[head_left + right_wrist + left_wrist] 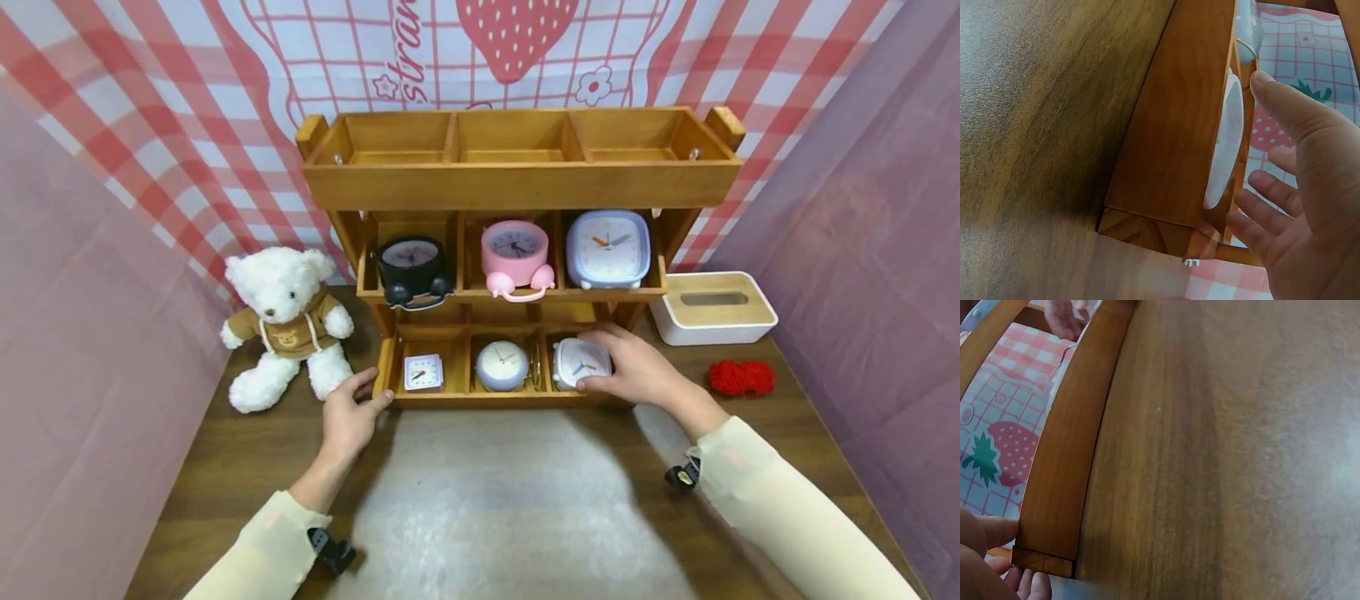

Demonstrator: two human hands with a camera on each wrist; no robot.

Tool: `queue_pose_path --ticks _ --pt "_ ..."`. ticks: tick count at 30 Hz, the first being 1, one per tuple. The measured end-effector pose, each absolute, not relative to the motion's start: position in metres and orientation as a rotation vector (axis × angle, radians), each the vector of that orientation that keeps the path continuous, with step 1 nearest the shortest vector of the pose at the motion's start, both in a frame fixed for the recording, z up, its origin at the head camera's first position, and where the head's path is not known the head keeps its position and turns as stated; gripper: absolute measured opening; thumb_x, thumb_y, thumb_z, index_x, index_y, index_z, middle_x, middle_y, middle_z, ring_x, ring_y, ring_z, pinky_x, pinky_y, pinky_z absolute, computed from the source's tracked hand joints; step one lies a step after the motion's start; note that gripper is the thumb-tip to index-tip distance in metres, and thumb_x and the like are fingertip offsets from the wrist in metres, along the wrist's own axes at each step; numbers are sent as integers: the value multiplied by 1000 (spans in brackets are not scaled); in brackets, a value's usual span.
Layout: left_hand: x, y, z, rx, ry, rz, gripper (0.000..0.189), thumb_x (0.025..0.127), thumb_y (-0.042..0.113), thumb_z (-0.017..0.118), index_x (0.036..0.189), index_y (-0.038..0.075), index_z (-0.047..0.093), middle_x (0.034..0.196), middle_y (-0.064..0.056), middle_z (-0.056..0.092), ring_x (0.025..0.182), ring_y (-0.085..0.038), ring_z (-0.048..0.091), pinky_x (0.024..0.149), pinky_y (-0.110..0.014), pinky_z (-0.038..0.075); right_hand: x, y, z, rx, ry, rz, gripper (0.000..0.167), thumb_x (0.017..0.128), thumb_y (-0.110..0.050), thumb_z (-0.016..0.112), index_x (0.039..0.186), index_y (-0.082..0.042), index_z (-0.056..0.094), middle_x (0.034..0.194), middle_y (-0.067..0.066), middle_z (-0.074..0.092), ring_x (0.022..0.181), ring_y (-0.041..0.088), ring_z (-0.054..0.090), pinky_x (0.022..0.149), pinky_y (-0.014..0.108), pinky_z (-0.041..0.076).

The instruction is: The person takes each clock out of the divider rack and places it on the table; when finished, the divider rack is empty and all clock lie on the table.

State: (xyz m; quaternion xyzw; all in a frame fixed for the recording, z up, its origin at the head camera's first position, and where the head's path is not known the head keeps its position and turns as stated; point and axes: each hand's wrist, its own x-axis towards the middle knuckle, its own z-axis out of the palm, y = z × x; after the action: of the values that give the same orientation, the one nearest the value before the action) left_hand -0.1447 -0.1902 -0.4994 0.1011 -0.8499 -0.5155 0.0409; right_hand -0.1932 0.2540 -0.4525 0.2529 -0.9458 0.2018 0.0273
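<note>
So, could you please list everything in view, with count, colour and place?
shelf: 1, brown, on desk
desk: 1, brown, under shelf
black clock: 1, black, middle-row left
pink clock: 1, pink, middle-row centre
large clock: 1, white-lilac, middle-row right
square clock: 1, white-lilac, bottom-row left
round clock: 1, bluish, bottom-row centre
white clock: 1, white, bottom-row right
bear: 1, white, brown hoodie, left of shelf
box: 1, white, right of shelf
yarn: 1, red, by box
check cloth: 1, red-white, behind shelf
side cloths: 2, purplish, left and right
sleeves: 2, cream, left and right
wrist devices: 2, black, by sleeves
left grip: 1, on shelf's bottom-left end
right grip: 1, at white clock
</note>
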Motion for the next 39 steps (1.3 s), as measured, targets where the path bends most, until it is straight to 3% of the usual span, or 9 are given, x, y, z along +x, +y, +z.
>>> queue_pose_path --ticks 8,19,25,33,39 --pt "-145 -192 -500 308 -2620 -1560 51 89 6 77 137 -4 63 126 -29 68 115 -38 68 80 -13 49 -198 248 -458 768 -2982 583 78 74 -45 90 134 -2 64 137 20 61 123 38 61 105 54 50" --pt "-143 -193 -500 286 -2632 -1533 51 88 5 78 135 -5 63 123 -29 68 112 -39 69 84 -22 53 -202 240 -464 728 -3033 497 89 73 -56 87 137 0 62 142 23 57 131 42 55 109 55 47" --pt "-144 -194 -501 272 -2641 -1524 51 87 5 79 135 -6 63 121 -30 69 111 -39 69 85 -27 56 -204 238 -465 723 -3052 469 88 73 -53 88 137 1 63 142 25 56 132 43 52 110 56 45" --pt "-146 -194 -500 270 -2636 -1557 51 88 6 79 136 -5 63 123 -29 68 113 -37 69 78 -13 51 -207 239 -467 702 -3035 516 87 69 -50 90 135 0 63 139 24 59 130 43 54 110 56 45" --pt "-148 -194 -500 270 -2634 -1534 51 88 5 79 135 -5 63 124 -29 68 112 -38 69 78 -14 52 -208 240 -470 670 -2980 631 85 68 -52 91 135 -5 65 137 21 62 123 37 60 104 53 50"
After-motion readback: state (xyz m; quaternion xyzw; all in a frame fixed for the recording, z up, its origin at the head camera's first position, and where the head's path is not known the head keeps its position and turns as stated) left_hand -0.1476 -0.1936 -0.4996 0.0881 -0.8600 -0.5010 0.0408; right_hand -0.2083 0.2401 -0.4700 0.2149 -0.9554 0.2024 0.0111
